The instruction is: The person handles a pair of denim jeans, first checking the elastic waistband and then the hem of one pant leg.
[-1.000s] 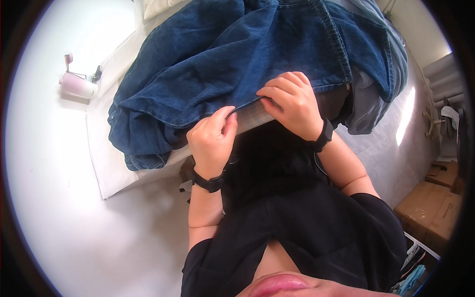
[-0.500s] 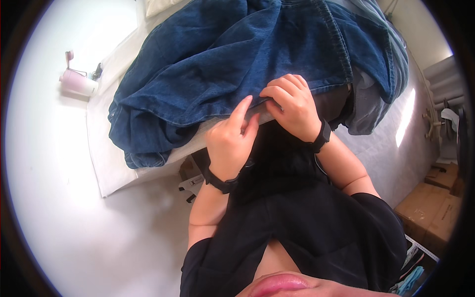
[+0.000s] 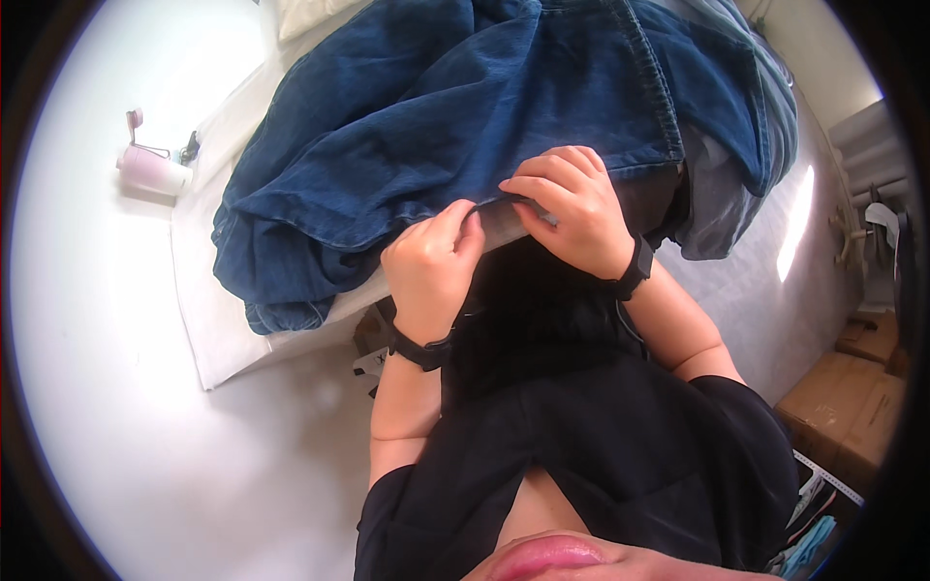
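Both hands [image 3: 504, 232] pinch denim garment [image 3: 465, 107] hem; fingertips partly hidden.

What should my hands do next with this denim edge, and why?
Probably slide the left hand leftward along the hem of the blue denim garment, pulling it taut. Both hands pinch the same edge close together, the right hand beside it, and the fabric to the left lies bunched on the white table.
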The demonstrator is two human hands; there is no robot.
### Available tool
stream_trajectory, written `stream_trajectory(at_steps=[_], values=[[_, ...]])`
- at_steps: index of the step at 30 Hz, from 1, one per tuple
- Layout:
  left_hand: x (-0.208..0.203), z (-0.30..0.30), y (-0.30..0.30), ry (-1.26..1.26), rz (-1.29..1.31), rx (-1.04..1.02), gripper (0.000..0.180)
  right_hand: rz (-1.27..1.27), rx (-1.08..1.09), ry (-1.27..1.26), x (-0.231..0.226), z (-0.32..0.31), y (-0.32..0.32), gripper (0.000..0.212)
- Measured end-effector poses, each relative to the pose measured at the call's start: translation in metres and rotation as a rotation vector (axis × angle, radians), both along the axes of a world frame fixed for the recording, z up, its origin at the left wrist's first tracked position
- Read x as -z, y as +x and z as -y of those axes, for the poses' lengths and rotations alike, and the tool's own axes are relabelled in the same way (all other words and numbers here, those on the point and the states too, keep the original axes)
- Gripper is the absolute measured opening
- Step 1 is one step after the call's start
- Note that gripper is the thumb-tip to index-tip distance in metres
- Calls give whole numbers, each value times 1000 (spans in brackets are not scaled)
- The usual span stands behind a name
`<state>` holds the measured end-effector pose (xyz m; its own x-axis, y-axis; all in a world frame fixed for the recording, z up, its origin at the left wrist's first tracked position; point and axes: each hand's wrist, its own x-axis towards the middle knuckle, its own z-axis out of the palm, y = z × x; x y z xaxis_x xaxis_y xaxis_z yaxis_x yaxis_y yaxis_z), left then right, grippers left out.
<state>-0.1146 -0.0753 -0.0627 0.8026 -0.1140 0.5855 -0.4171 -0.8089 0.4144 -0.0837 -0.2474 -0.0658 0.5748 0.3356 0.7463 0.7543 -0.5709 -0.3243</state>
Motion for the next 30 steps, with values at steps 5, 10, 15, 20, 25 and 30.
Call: stream_trajectory(at_steps=[5, 10, 15, 20, 25, 30], values=[[-2, -3, -3, -28, -1, -2, 9, 7, -5, 15, -2, 3, -2, 19], [-15, -18, -10, 3, 20, 69, 11, 22, -60, -24, -2, 4, -4, 16], [-25, -35, -21, -7, -55, -11, 16, 6, -89, -9, 0, -7, -10, 16], [-35, -29, -28, 38, 97, -21, 27, -22, -73, -9, -1, -5, -11, 17], [-30, -17, -17, 99, 116, 221, 31, -45, -71, -18, -3, -2, -13, 17], [-18, -11, -10, 68, 98, 235, 25, -39, -63, -10, -4, -1, -13, 17]])
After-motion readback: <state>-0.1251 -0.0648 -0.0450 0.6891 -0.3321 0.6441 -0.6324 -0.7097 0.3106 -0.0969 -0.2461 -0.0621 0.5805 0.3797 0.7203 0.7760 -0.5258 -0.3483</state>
